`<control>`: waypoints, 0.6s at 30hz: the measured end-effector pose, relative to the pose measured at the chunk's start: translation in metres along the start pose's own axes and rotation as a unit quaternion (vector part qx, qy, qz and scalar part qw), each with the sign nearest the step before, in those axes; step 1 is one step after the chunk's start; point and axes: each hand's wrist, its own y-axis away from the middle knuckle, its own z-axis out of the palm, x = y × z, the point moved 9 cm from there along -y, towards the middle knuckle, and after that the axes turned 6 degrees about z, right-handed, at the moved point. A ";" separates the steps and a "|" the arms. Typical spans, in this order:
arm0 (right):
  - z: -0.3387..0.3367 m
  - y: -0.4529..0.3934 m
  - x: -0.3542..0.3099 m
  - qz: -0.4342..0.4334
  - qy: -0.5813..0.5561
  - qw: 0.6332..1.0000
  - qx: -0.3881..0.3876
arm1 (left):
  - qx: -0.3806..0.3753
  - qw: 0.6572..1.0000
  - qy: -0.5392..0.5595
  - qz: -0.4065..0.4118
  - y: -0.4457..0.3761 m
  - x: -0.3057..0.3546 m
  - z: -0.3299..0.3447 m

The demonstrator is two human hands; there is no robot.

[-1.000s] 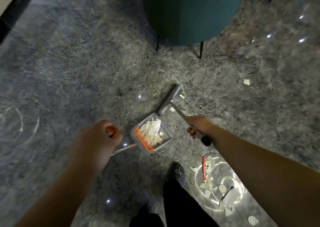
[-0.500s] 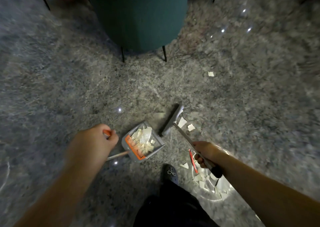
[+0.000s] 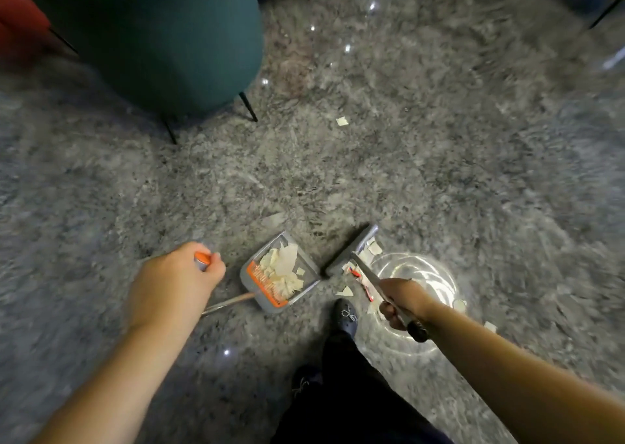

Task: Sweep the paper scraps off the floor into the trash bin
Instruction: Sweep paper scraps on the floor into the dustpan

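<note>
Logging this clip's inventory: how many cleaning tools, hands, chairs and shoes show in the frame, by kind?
Cleaning tools: 2, dustpan and broom
Hands: 2, left hand and right hand
Chairs: 1 plainly seen, teal chair; red and orange bits at the edges unclear
Shoes: 1, shoe
Total: 6

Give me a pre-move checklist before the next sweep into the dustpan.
1. Left hand grips the dustpan handle: ok.
2. Right hand grips the broom handle: ok.
3. Dustpan mouth faces the broom head: ok.
4. Scraps beside the broom head: ok.
5. Stray scrap far off, out of this stroke: not ok.
6. Trash bin in view: not ok.
</note>
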 end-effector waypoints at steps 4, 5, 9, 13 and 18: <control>-0.008 0.013 -0.013 -0.023 -0.008 1.000 -0.008 | -0.016 1.000 -0.003 -0.002 -0.005 0.011 0.003; -0.009 0.015 -0.020 -0.037 -0.012 0.999 -0.016 | -0.016 1.000 -0.003 0.001 -0.008 0.015 0.003; -0.017 0.019 -0.061 -0.083 -0.026 0.996 -0.030 | -0.016 1.000 0.002 -0.011 -0.027 0.031 0.007; -0.028 0.004 -0.122 -0.105 -0.050 0.992 -0.048 | -0.010 0.999 -0.014 -0.032 -0.055 0.048 0.014; -0.043 -0.024 -0.220 -0.113 -0.003 0.992 -0.062 | 0.007 0.998 0.000 -0.067 -0.097 0.082 0.026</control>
